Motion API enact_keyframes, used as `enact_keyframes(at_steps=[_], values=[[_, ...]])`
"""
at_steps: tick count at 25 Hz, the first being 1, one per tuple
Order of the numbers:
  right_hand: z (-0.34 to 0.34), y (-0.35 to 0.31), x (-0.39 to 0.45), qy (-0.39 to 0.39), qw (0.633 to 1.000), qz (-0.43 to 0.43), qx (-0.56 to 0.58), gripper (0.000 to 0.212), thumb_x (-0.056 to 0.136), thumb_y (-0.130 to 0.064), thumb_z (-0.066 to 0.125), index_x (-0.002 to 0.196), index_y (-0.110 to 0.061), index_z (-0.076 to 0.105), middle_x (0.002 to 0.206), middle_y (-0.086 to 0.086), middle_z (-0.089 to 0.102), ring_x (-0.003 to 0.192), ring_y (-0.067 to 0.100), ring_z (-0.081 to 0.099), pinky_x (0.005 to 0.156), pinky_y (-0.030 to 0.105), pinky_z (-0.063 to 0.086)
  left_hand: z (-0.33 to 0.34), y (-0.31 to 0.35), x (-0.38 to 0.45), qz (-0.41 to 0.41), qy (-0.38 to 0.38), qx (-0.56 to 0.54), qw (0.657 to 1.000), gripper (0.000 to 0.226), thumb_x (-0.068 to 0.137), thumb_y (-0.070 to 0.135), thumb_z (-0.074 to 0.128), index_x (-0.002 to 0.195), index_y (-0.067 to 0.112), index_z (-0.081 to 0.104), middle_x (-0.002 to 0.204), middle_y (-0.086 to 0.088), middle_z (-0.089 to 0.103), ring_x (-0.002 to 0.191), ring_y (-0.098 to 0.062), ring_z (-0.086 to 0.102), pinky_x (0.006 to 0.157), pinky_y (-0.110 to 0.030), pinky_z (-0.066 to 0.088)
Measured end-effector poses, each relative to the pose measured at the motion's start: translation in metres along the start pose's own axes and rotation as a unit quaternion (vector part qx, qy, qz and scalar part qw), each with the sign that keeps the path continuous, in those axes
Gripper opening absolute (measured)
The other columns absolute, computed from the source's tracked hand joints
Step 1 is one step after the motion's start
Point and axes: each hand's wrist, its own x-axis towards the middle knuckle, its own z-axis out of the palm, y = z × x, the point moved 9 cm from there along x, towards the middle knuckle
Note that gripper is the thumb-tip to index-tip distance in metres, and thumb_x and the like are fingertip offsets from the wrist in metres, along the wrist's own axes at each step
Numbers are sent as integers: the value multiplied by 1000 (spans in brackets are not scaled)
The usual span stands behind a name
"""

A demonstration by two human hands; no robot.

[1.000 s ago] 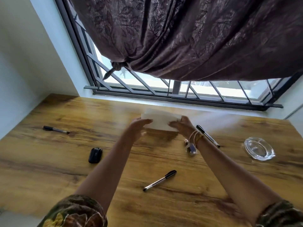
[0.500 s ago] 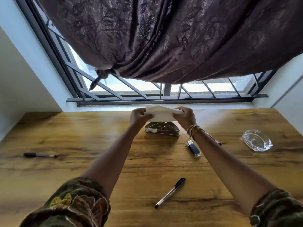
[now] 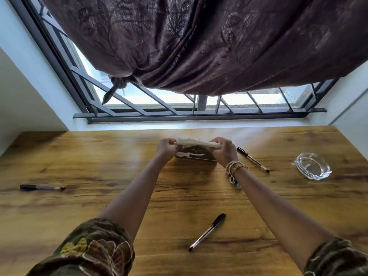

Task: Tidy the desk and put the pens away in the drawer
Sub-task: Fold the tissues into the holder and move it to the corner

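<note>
Both our left hand and right hand are gripping a white napkin stack above the holder; pens are lying far left, nearer us and just right.

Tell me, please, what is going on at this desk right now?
A person holds a stack of white napkins between the left hand and right hand, just above a dark metal napkin holder at the far side of the wooden desk. Three pens lie loose on it: left, front, right. A glass ashtray sits far right.
</note>
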Motion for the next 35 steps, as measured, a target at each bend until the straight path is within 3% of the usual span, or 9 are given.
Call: enact_keyframes(at_steps=[7, 12, 15, 20, 22, 24, 28, 32, 35], values=[[5, 33, 2, -13, 998, 55, -20, 20, 82, -9, 65, 102, -8, 62, 87, 11, 67, 80, 25, 64, 59, 22, 47, 2, -13, 3, -26, 34, 8, 999, 26, 87, 15, 69, 110, 5, 60, 89, -8, 63, 76, -20, 59, 54, -25, 47], [12, 41, -5, -52, 996, 78, -11, 22, 84, -14, 64, 104, -8, 59, 90, 9, 63, 87, 28, 62, 64, 25, 49, 8, -31, 8, -57, 3, 93, 994, 35, 87, -7, 55, 120, 4, 57, 110, -13, 61, 101, -30, 60, 84, -39, 56], [25, 40, -9, -96, 992, 74, -30, 44, 79, -17, 71, 120, -10, 56, 106, 13, 63, 97, 30, 61, 77, 31, 52, 16, -36, 6, -61, -27, 117, 991, 37, 85, -5, 58, 119, 9, 58, 107, -11, 62, 100, -27, 59, 85, -40, 55], [26, 46, -12, -98, 990, 90, 51, 41, 78, -28, 76, 117, -21, 64, 102, 1, 69, 98, 24, 64, 84, 41, 54, 8, -31, 1, -20, -37, 93, 995, 43, 86, 6, 67, 128, 11, 58, 114, -12, 65, 104, -30, 61, 90, -48, 54], [28, 47, -14, -110, 986, 103, 67, 40, 75, -34, 78, 112, -25, 66, 101, 0, 69, 96, 24, 64, 84, 46, 54, 0, -28, -8, -6, -52, 75, 996, 43, 86, 9, 69, 127, 7, 58, 114, -14, 64, 102, -29, 61, 87, -44, 55], [33, 43, -15, -107, 986, 97, 82, 38, 70, -35, 80, 104, -24, 69, 100, 2, 70, 95, 24, 64, 86, 48, 53, -8, -21, -22, 5, -62, 47, 997, 42, 86, 3, 67, 127, 1, 56, 111, -15, 62, 95, -24, 58, 73, -28, 55], [41, 8, -25, -107, 984, 51, 133, 37, 74, -25, 79, 109, -18, 70, 99, 10, 68, 96, 30, 63, 86, 43, 53, -32, -20, -56, 2, -71, -6, 997, 35, 85, -7, 64, 119, -9, 56, 101, -16, 60, 84, -19, 59, 64, -14, 53], [60, -26, -45, -154, 979, 15, 133, 39, 80, -20, 75, 116, -8, 67, 92, 5, 62, 87, 21, 56, 68, 25, 46, -67, -37, -85, -20, -17, -20, 999, 34, 81, -3, 71, 113, -9, 62, 100, -18, 65, 92, -27, 62, 76, -26, 54], [79, -48, -58, -179, 974, -3, 135, 40, 80, -23, 75, 117, -10, 67, 90, 2, 61, 85, 19, 55, 71, 27, 44, -92, -49, -111, -34, 37, -36, 998, 29, 79, 0, 75, 107, -4, 67, 97, -15, 68, 86, -24, 62, 81, -40, 54]])
